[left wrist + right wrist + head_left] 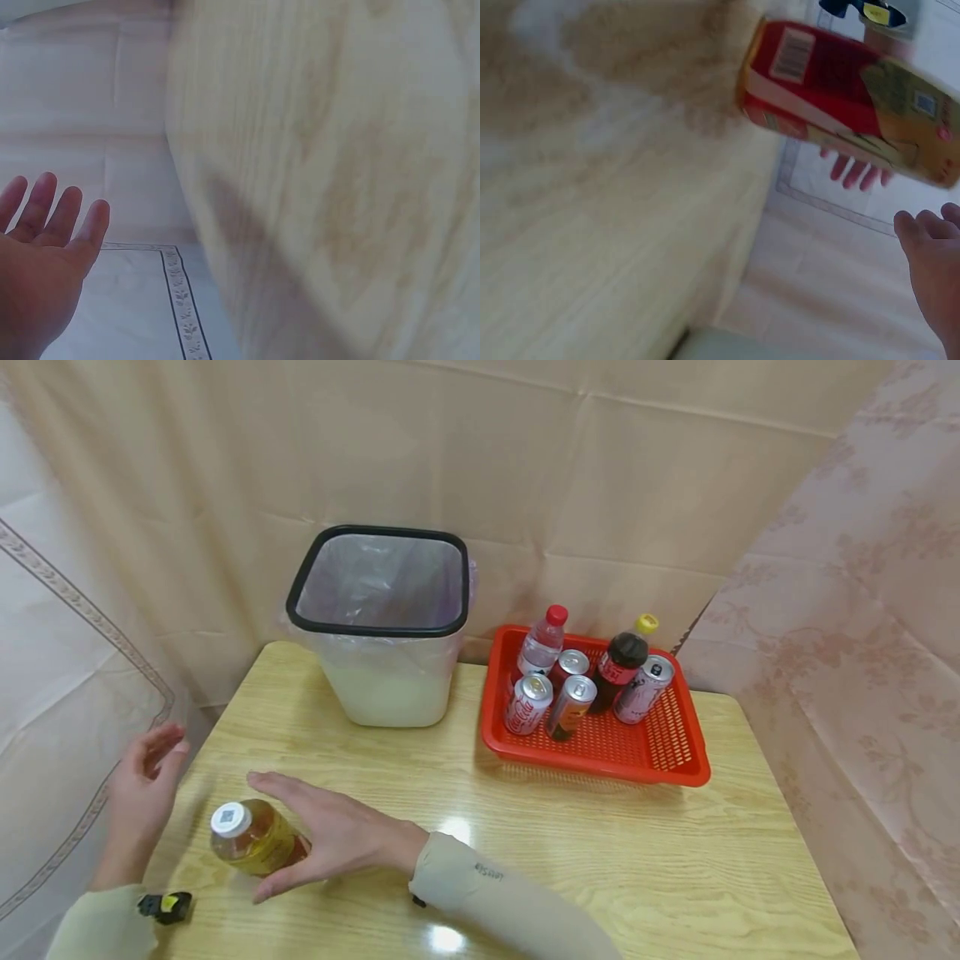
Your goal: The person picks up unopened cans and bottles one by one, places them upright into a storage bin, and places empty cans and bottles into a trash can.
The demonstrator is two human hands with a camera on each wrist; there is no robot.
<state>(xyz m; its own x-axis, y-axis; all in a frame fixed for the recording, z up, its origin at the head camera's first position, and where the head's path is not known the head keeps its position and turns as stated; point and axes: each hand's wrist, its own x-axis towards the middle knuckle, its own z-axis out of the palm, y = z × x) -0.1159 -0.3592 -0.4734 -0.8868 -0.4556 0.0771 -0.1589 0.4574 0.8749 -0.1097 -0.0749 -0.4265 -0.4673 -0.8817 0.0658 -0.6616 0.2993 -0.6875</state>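
A squat plastic bottle (pixel 262 839) of amber drink with a white cap stands near the table's left front. Its red and gold label (pixel 832 82) fills the upper part of the right wrist view. My right hand (pixel 341 831) is spread on the bottle's right side, the thumb on the near side and the fingers reaching past the far side. A gap shows between that hand (pixel 937 262) and the bottle in the right wrist view. Left of the bottle, my left hand (pixel 146 789) is raised by the table edge with loosely bent fingers and nothing in them.
A pale bin (pixel 390 681) with a black rim and clear liner stands at the back left. To its right, a red plastic basket (pixel 600 764) holds several cans and two bottles, one a cola bottle (pixel 618 664) with a yellow cap. Cloth curtains (pixel 637 485) surround the table.
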